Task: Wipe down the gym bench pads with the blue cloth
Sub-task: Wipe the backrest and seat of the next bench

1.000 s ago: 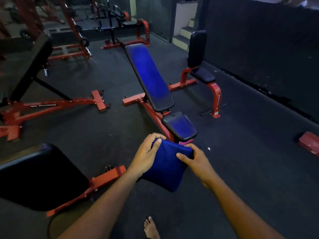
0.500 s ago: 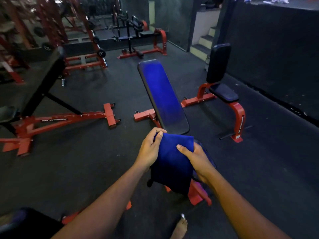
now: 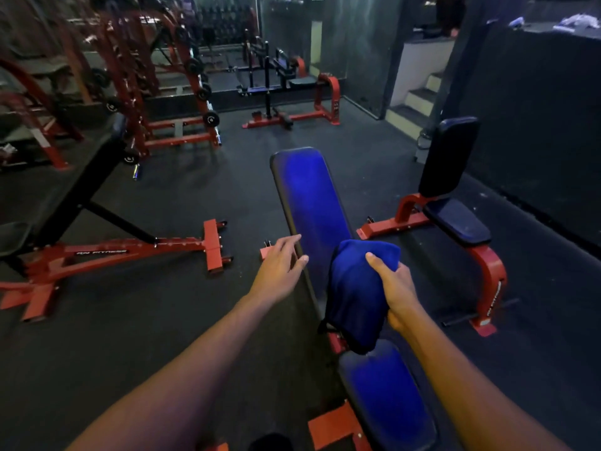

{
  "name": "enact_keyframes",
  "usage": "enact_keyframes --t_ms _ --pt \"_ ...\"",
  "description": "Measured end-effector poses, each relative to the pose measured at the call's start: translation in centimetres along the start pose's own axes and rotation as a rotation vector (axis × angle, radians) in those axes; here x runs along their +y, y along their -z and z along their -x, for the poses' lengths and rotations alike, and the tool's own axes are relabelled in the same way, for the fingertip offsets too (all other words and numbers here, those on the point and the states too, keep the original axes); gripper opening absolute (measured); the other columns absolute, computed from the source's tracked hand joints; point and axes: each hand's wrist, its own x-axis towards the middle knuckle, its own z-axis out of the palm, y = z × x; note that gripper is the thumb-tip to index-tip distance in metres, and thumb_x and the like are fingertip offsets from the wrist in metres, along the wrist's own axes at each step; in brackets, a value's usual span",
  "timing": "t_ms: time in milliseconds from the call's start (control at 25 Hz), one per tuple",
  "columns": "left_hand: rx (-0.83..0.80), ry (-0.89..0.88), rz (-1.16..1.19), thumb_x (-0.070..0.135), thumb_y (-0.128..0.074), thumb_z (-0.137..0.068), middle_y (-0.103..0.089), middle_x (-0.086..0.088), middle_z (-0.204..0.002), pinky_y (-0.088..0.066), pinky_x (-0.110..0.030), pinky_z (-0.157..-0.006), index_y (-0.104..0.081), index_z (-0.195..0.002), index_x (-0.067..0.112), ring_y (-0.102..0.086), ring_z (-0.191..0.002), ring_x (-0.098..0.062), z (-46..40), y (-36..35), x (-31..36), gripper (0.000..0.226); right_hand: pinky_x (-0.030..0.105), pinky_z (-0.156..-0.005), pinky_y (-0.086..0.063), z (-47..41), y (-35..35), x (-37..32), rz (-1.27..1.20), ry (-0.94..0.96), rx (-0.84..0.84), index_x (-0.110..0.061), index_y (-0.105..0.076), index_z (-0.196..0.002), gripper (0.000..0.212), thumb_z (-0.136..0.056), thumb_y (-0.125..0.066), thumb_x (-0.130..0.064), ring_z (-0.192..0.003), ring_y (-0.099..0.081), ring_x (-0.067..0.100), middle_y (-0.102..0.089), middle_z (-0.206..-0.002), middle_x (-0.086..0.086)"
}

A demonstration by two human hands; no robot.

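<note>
The red-framed bench stands right in front of me, its long back pad (image 3: pixel 309 196) running away from me and its seat pad (image 3: pixel 387 398) below my right arm; both pads shine blue. My right hand (image 3: pixel 395 284) grips the folded blue cloth (image 3: pixel 354 294), which hangs over the gap between the two pads. My left hand (image 3: pixel 279 268) holds nothing, its fingers straight, at the left edge of the back pad.
A second bench with an upright back pad (image 3: pixel 448 157) and red legs stands on the right. An inclined bench (image 3: pixel 97 177) on a red frame is at the left. Racks with weight plates (image 3: pixel 211 118) line the back; steps (image 3: pixel 416 102) rise at the far right.
I have moved closer to the bench. My left hand has let go of the cloth and moved left to the back pad's edge; my right hand keeps the cloth.
</note>
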Motion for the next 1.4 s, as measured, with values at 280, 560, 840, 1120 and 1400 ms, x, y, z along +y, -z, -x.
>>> enact_keyframes --t_ms 280,560,840,1120,1400 --pt "-0.014 -0.072 -0.447 0.043 -0.043 -0.107 0.004 -0.005 -0.172 0.003 -0.047 -0.127 -0.007 -0.164 0.014 0.007 -0.158 -0.023 -24.8 1.3 -9.3 0.074 0.041 -0.088 -0.056 -21.3 -7.3 -3.4 0.16 0.041 0.146 -0.02 -0.068 -0.096 0.01 -0.088 -0.069 -0.026 -0.09 -0.069 0.019 -0.073 -0.096 0.004" --pt "-0.081 -0.011 -0.416 0.043 -0.038 -0.108 0.012 -0.01 -0.171 0.008 -0.041 -0.127 0.003 -0.163 0.01 0.013 -0.158 -0.023 -47.1 -0.7 -16.1 0.076 0.029 -0.074 -0.048 -39.2 -15.0 -7.1 0.349 0.12 0.233 -0.023 -0.064 -0.092 0.004 -0.094 -0.065 -0.02 -0.081 -0.063 0.008 -0.069 -0.09 -0.006" --pt "-0.071 -0.008 -0.413 0.04 -0.044 -0.107 0.015 -0.01 -0.17 0.005 -0.043 -0.128 0.006 -0.162 0.008 0.015 -0.157 -0.024 -58.0 -3.4 -18.9 0.081 0.043 -0.098 -0.051 -51.4 -19.2 -7.1 0.429 0.185 0.304 -0.017 -0.067 -0.115 0.027 -0.091 -0.068 -0.03 -0.103 -0.066 0.019 -0.071 -0.108 0.002" --pt "-0.031 -0.01 -0.508 0.053 -0.025 -0.108 0.016 -0.007 -0.17 0.011 -0.042 -0.125 0.01 -0.161 0.014 0.019 -0.156 -0.021 -65.1 -7.5 -23.2 0.074 0.028 -0.084 -0.045 -63.1 -21.8 -6.3 0.474 0.3 0.275 -0.024 -0.06 -0.099 0.009 -0.093 -0.067 -0.026 -0.096 -0.063 0.016 -0.063 -0.088 -0.016" --pt "0.199 -0.001 -0.667 0.061 -0.034 -0.098 -0.011 -0.01 -0.171 -0.011 -0.052 -0.127 -0.019 -0.163 0.01 -0.007 -0.159 -0.024 -66.8 -13.1 -26.8 0.083 0.026 -0.078 -0.045 -77.8 -22.9 -4.8 0.638 0.364 0.078 -0.023 -0.06 -0.096 0.013 -0.091 -0.068 -0.03 -0.083 -0.06 0.009 -0.061 -0.083 -0.018"
